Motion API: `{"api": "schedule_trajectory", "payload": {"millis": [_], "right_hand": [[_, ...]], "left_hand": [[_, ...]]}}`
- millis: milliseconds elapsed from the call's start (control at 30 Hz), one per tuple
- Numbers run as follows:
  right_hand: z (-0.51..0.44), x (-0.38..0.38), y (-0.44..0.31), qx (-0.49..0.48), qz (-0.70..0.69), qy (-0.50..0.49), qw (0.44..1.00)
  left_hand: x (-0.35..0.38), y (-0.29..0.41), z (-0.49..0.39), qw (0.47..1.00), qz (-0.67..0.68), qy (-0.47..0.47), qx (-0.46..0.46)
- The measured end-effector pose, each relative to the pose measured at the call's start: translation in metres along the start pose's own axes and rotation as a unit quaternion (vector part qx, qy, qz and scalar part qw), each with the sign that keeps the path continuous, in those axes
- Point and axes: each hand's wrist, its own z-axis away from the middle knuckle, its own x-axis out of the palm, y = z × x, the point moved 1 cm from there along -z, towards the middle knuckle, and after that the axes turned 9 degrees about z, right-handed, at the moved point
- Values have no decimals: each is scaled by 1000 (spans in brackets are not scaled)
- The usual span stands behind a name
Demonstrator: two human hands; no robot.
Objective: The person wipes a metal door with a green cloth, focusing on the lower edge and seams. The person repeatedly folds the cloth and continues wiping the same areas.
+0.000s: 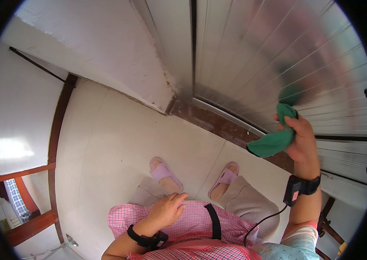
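My right hand (pixel 302 139) holds a green cloth (pixel 272 143) close to a ribbed, reflective door panel (pixel 245 65). One part of the cloth is pinched between thumb and fingers, and another hangs down to the left. A blurred green reflection shows on the panel just above it. Whether the cloth touches the surface I cannot tell. My left hand (pixel 167 211) hovers empty in front of the pink checked apron (pixel 190 211), its fingers loosely bent and the thumb apart. Both wrists wear black strapped devices.
Below the door runs a dark brown threshold (pixel 209 120) with a metal track. A white wall corner (pixel 157 87) with chipped edges juts out left of the door. My feet in pink slippers (pixel 165 174) stand on pale floor tiles (pixel 112 130). Red-brown wooden framing (pixel 33 227) lies far left.
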Motion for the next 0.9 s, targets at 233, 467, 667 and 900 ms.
{"api": "schedule_trajectory", "payload": {"millis": [233,467,667,900], "right_hand": [[-89,-8,103,97,-49,-22,994],[-163,5,228,125,-54,115,984],[-163,3,230,122,-42,96,987],[-86,9,123,19,-101,-12,995]], "left_hand": [[5,-5,-11,999,-8,-29,-34],[7,-7,-12,998,-23,-30,-54],[6,-5,-9,997,-15,-28,-71],[6,-6,-5,999,-18,-25,-33]]}}
